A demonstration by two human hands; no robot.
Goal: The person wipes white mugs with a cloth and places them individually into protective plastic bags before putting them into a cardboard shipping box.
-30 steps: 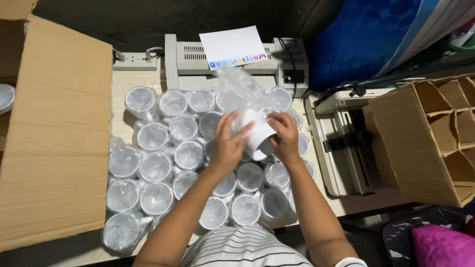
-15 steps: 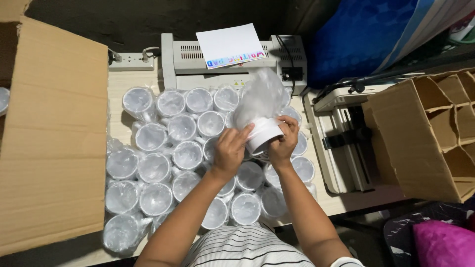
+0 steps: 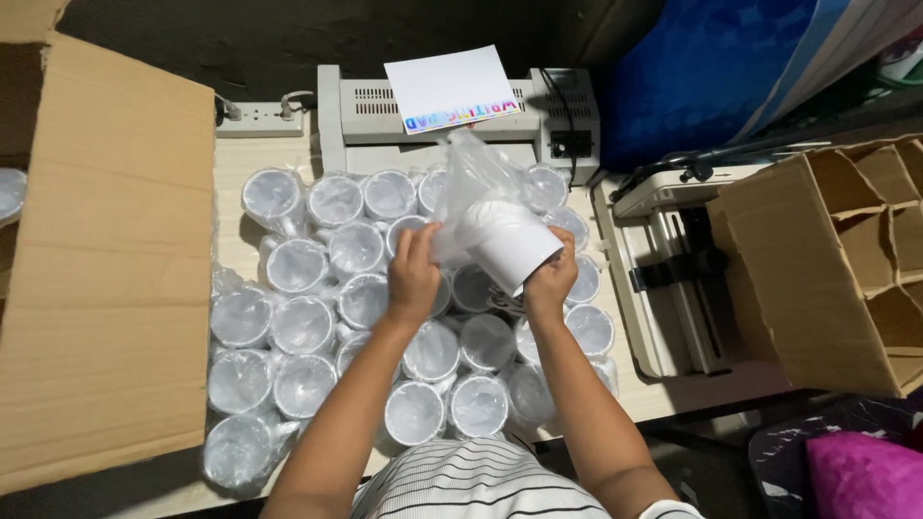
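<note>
Left hand (image 3: 413,279) pinching bag (image 3: 471,178); right hand (image 3: 548,284) closed round mug (image 3: 508,245). Best: steady mug, peel plastic slowly above wrapped mugs (image 3: 303,327).

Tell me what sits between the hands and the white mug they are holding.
A clear plastic bag wraps the white cylindrical mug; the left hand grips through its film, the right hand holds the mug's lower end.

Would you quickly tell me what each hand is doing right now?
Left hand: closed on the clear plastic bag around the white mug.
Right hand: gripping the white mug from below, at its lower end.
</note>
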